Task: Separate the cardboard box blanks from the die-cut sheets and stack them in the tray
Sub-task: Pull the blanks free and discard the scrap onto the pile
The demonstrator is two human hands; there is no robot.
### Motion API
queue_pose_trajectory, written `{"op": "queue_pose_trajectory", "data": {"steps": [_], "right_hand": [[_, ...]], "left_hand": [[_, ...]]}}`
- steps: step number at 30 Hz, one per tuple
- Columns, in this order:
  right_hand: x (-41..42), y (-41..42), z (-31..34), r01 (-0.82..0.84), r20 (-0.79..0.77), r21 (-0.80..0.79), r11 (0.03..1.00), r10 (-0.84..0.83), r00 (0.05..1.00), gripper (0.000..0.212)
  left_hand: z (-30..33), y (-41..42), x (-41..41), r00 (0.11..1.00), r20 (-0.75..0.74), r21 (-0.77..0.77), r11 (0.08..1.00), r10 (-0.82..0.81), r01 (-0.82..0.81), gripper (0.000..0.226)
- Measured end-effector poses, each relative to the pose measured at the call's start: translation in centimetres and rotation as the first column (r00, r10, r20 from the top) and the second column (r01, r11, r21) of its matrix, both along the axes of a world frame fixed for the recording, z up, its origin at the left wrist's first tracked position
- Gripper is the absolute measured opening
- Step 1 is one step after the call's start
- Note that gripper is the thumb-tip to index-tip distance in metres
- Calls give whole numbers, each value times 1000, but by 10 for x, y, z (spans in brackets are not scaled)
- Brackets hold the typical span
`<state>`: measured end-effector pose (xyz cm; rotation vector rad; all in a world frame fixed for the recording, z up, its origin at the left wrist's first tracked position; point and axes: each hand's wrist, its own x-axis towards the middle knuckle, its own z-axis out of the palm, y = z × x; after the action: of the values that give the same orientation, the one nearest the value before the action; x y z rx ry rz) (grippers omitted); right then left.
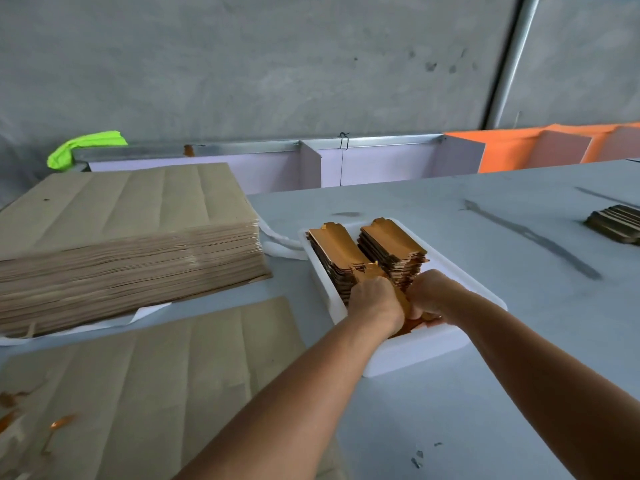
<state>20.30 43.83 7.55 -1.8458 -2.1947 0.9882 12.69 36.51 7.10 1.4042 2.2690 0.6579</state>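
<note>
A white tray (415, 348) sits on the grey table and holds two stacks of gold-faced box blanks (388, 237), one on the left (332, 244) and one on the right. Both my hands are inside the tray's near end. My left hand (375, 299) and my right hand (433, 292) grip a bundle of gold blanks (403, 303) between them, standing on edge against the near stacks. A thick pile of brown die-cut sheets (121, 230) lies to the left, with a single sheet (156, 375) in front of it.
Gold scraps (55, 424) lie on the near sheet at the lower left. A small stack of cardboard pieces (616, 223) rests at the table's right edge. A white partition (311, 164), an orange panel (519, 150) and a green cloth (86, 147) stand behind.
</note>
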Motion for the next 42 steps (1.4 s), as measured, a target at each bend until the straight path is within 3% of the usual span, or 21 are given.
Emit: {"op": "queue_pose_trajectory", "data": {"steps": [5,12,20,22,25,28,34,39,42], "right_hand": [[10,15,8,-24,35,-100,995,28,999,41],[-2,13,-4,-61,182,-84,995,76,980,26],[7,13,-6,-51,24,-75,996,52,998,23],[10,15,-5,-46,-40,-82,996,42,998,32],[10,12,-3,-73,-4,-83,994,73,997,34],[12,14,2,-31,3,-70,997,32,999,32],[31,17,27,19,-210,-78,997,-35,977,26],[26,19,38,21,-338,-132,991,-65,939,36],[23,22,41,88,-484,-164,983,-157,861,40]], "left_hand": [[-4,-2,3,1000,19,87,996,5,-6,31],[1,7,-1,993,113,-74,997,25,-17,35],[-6,5,3,1000,22,8,1000,-1,1,35],[-6,3,4,1000,9,24,1000,0,-1,36],[-4,0,4,1000,18,27,999,-22,21,35],[0,-1,2,996,90,86,996,-26,19,39],[7,-1,1,923,380,123,986,56,-110,49],[10,-4,14,784,598,166,931,168,-326,44],[12,-5,23,662,720,193,857,207,-478,45]]}}
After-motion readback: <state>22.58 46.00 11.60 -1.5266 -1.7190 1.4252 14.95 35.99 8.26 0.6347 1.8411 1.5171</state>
